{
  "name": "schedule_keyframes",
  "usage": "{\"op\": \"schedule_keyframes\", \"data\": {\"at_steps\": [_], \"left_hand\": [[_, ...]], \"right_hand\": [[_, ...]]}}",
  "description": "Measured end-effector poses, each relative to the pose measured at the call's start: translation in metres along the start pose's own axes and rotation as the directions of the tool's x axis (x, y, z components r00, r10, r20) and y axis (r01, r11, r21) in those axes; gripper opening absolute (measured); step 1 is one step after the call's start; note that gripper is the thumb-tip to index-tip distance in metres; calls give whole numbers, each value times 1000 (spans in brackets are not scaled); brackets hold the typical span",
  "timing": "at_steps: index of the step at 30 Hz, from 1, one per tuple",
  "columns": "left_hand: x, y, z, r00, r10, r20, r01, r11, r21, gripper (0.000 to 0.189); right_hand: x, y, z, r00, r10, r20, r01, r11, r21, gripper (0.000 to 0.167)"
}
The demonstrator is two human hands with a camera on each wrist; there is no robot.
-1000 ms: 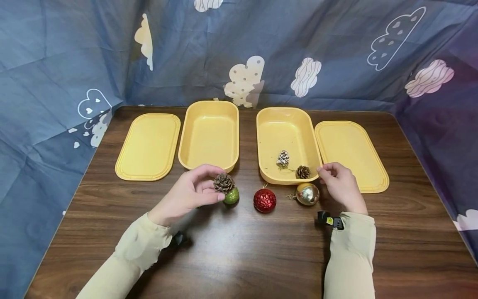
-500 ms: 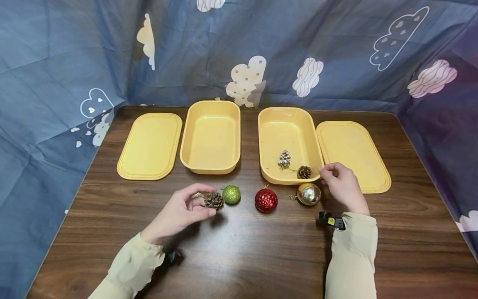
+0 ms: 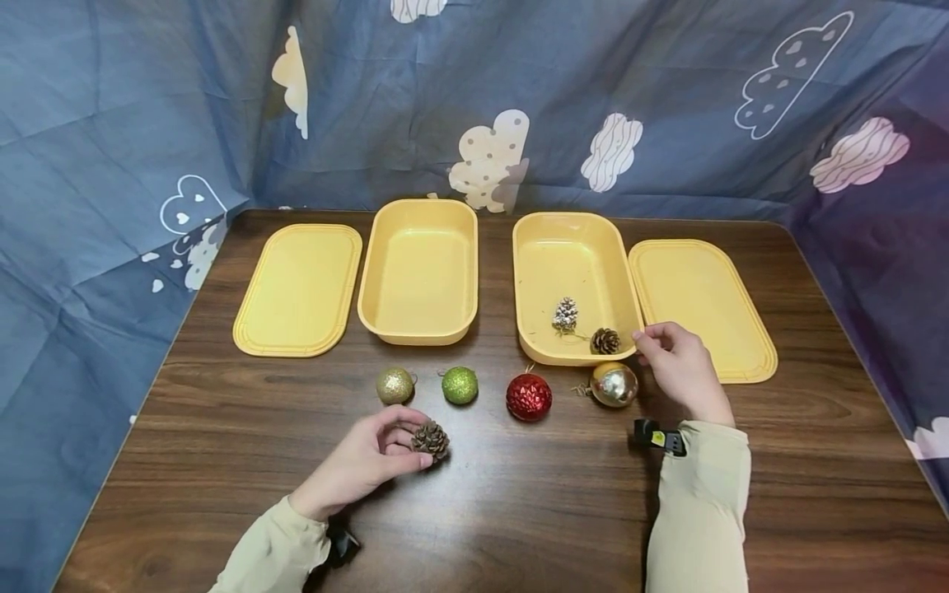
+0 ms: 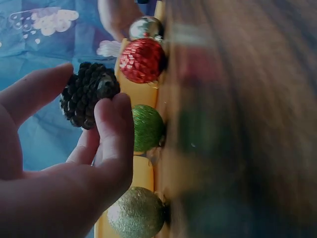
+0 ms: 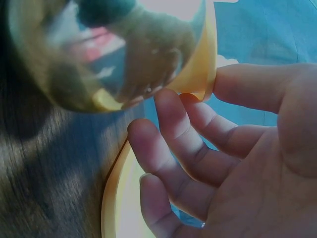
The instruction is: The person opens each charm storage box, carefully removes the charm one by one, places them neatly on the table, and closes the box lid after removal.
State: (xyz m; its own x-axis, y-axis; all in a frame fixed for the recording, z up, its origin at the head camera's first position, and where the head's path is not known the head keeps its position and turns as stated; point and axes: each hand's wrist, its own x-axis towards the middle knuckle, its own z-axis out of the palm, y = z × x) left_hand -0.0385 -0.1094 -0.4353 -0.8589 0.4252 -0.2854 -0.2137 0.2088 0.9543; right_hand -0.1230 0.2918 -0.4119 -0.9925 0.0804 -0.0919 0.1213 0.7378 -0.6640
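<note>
My left hand [image 3: 363, 457] pinches a brown pine cone [image 3: 432, 441] between thumb and fingertips, above the near middle of the table. In the left wrist view the cone [image 4: 84, 96] sits between the fingertips, clear of the tabletop. My right hand [image 3: 684, 371] pinches the near right corner of the right yellow box [image 3: 552, 268] between thumb and forefinger. Inside that box lie a silvery pine cone [image 3: 565, 314] and a small brown pine cone [image 3: 605, 341]. A shiny gold ball [image 3: 614, 385] stands right by this hand and hides part of the box in the right wrist view.
A red ball [image 3: 529, 398], a green glitter ball [image 3: 460, 385] and a pale gold glitter ball [image 3: 395, 385] stand in a row before the boxes. The left yellow box [image 3: 420, 268] holds nothing. Yellow lids [image 3: 300, 288] flank the boxes. A blue cloth [image 3: 371, 99] hangs behind.
My left hand has drawn back toward the near side with the pine cone, away from the green ball, uncovering the pale gold ball. My right hand has stayed at the box corner.
</note>
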Motion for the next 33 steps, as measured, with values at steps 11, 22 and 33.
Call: {"op": "schedule_keyframes", "data": {"at_steps": [11,22,33], "left_hand": [[1,-6,6,1000,24,-20,-20,988,154,45],[4,-6,16,996,50,-78,-17,928,373,37],[7,-4,20,984,91,-153,-15,898,441,28]], "right_hand": [[0,0,-1,1000,-1,3,1,1000,6,43],[0,0,-1,1000,2,2,-2,1000,8,43],[0,-1,-1,1000,11,6,-11,1000,16,43]]}}
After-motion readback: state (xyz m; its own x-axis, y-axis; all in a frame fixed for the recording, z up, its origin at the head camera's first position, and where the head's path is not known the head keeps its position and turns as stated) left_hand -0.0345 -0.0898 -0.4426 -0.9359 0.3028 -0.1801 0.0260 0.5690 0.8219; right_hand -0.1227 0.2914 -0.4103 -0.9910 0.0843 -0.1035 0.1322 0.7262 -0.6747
